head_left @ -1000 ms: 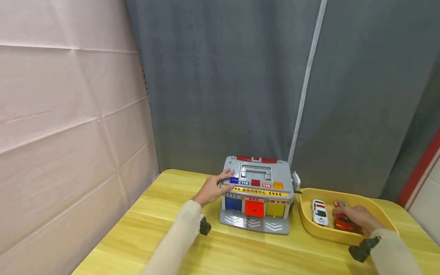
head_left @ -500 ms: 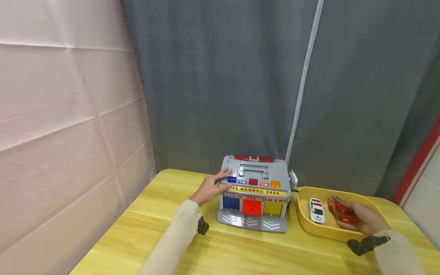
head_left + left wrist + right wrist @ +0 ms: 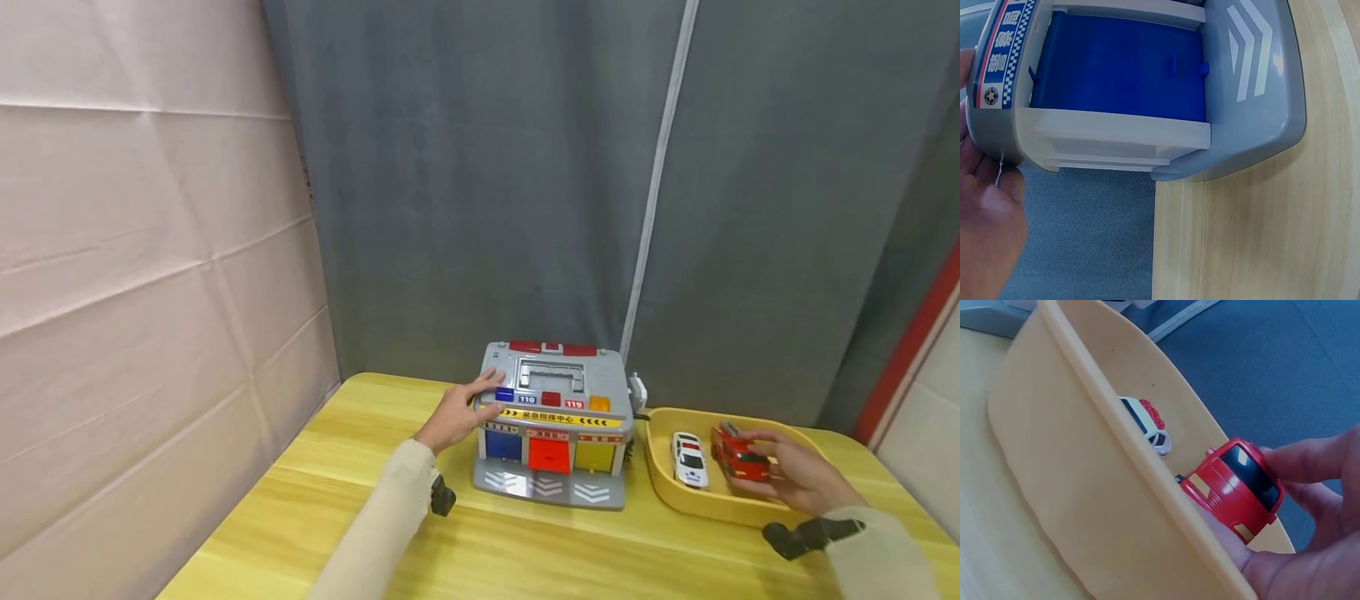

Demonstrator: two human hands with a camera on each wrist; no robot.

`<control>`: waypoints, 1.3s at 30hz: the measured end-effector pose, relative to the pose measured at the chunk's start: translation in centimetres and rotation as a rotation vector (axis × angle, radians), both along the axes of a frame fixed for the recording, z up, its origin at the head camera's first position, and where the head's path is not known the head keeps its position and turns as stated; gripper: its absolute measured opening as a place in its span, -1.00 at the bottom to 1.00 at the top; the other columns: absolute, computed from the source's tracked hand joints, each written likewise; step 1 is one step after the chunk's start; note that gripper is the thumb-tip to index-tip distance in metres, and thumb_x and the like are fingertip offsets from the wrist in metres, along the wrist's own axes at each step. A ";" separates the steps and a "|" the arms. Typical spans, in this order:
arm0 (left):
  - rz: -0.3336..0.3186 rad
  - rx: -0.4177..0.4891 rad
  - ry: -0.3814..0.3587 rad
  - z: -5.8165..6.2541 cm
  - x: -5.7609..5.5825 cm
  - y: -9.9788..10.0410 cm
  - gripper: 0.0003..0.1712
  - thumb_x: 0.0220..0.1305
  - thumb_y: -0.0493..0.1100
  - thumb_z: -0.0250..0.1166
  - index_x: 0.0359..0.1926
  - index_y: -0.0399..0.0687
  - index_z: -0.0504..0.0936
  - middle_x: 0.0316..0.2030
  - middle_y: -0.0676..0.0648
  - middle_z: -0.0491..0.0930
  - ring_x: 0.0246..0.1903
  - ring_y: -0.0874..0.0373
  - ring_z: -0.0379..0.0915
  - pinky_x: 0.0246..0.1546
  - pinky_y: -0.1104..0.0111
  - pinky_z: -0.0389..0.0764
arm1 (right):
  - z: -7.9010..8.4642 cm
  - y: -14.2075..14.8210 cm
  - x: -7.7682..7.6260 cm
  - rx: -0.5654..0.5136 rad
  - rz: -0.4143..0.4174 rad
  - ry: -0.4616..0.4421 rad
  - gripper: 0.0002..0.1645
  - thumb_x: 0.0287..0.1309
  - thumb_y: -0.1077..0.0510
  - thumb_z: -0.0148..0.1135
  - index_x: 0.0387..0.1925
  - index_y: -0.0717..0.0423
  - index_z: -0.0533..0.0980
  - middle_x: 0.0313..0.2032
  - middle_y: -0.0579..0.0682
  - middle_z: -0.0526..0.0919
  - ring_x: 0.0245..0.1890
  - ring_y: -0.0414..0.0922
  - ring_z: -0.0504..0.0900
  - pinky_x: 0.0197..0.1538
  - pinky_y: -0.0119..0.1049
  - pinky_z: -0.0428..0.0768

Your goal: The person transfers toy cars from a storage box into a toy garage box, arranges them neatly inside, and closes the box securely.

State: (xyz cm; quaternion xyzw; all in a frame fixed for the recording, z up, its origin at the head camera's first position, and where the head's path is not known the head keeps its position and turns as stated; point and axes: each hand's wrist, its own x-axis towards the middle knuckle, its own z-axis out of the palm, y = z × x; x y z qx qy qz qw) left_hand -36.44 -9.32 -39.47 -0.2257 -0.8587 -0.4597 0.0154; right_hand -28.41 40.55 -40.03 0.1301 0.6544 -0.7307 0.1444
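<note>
A grey toy emergency station (image 3: 555, 421) stands on the table with a blue, a red and a yellow door along its front. My left hand (image 3: 453, 414) holds the left end of its roof, thumb at the front edge and fingers reaching over the top. The blue door (image 3: 1122, 65) fills much of the left wrist view. At the right, my right hand (image 3: 798, 473) grips a red toy fire truck (image 3: 738, 458) between thumb and fingers, inside the yellow bin (image 3: 678, 500). The right wrist view shows the truck's dark windshield (image 3: 1250, 477) tilted up, near the bin's rim.
A white toy police car (image 3: 690, 460) lies in the bin, left of the fire truck. The wooden table (image 3: 465, 542) spreads in front. A grey curtain (image 3: 480, 208) hangs behind, and a pale cloth wall (image 3: 150, 292) stands at the left.
The right hand has taken hold of the red fire truck, lifted and turned it, and shifted it slightly left. The left hand keeps its place on the station roof.
</note>
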 end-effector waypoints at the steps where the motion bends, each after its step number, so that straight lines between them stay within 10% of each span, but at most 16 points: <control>1: 0.002 -0.003 0.001 0.0 0.0 0.0 -0.34 0.33 0.10 0.31 0.43 0.31 0.40 0.55 0.19 0.13 0.58 -0.09 -0.02 0.56 -0.11 0.07 | 0.0 0.0 0.0 -0.006 0.001 0.006 -0.75 0.51 0.24 -0.19 0.10 0.04 0.33 0.25 0.51 0.02 -0.14 -0.06 0.55 0.09 0.01 0.72; 9: 0.003 -0.028 0.022 0.4 -0.1 0.3 -0.34 0.34 0.13 0.30 0.43 0.33 0.38 0.55 0.21 0.12 0.58 -0.08 -0.02 0.55 -0.14 0.06 | 0.4 -0.5 0.5 0.003 -0.014 0.118 -0.46 0.50 0.30 -0.30 -0.31 -0.25 0.56 0.34 0.53 -0.15 -0.16 -0.20 0.53 0.08 -0.04 0.73; 13: -0.004 -0.019 0.023 0.2 -0.2 0.3 -0.34 0.34 0.12 0.30 0.43 0.30 0.39 0.55 0.21 0.13 0.58 -0.06 -0.02 0.55 -0.13 0.06 | 0.6 -1.7 1.2 0.004 -0.020 0.157 -0.43 0.48 0.36 -0.39 0.16 -0.18 0.46 0.50 0.44 -0.43 0.12 0.05 0.52 0.13 -0.04 0.70; 17: -0.006 -0.008 0.021 0.0 -0.1 0.2 -0.34 0.34 0.11 0.31 0.43 0.29 0.40 0.55 0.21 0.13 0.58 -0.06 -0.02 0.56 -0.12 0.06 | 0.6 -2.9 2.0 -0.007 -0.040 0.163 -0.42 0.52 0.31 -0.39 0.21 -0.28 0.43 0.54 0.35 -0.43 0.40 0.28 0.09 0.16 -0.04 0.68; 20: -0.006 -0.002 0.019 -0.1 -0.1 0.2 -0.35 0.33 0.10 0.31 0.42 0.29 0.41 0.54 0.21 0.14 0.58 -0.05 -0.01 0.56 -0.11 0.06 | 0.3 -3.5 2.5 -0.019 -0.048 0.189 -0.39 0.54 0.28 -0.32 -0.22 -0.44 0.55 0.49 0.39 -0.29 0.11 -0.07 0.49 0.13 -0.06 0.70; 23: -0.008 -0.003 0.016 -0.2 -0.1 0.2 -0.35 0.33 0.10 0.31 0.42 0.29 0.41 0.54 0.22 0.14 0.58 -0.04 -0.02 0.56 -0.09 0.06 | 0.0 -4.3 3.2 -0.016 -0.071 0.204 -0.35 0.53 0.29 -0.30 -0.24 -0.48 0.59 0.47 0.37 -0.22 -0.16 -0.35 0.57 0.11 -0.13 0.71; 39: -0.007 0.010 0.036 -0.2 0.0 0.2 -0.35 0.35 0.08 0.30 0.42 0.23 0.41 0.54 0.18 0.16 0.58 0.00 0.00 0.56 -0.09 0.07 | -0.6 -8.9 5.6 -0.033 -0.070 0.278 -0.57 0.50 0.21 -0.02 -0.24 -0.37 0.67 0.49 0.39 -0.19 -0.11 -0.23 0.67 0.08 -0.14 0.73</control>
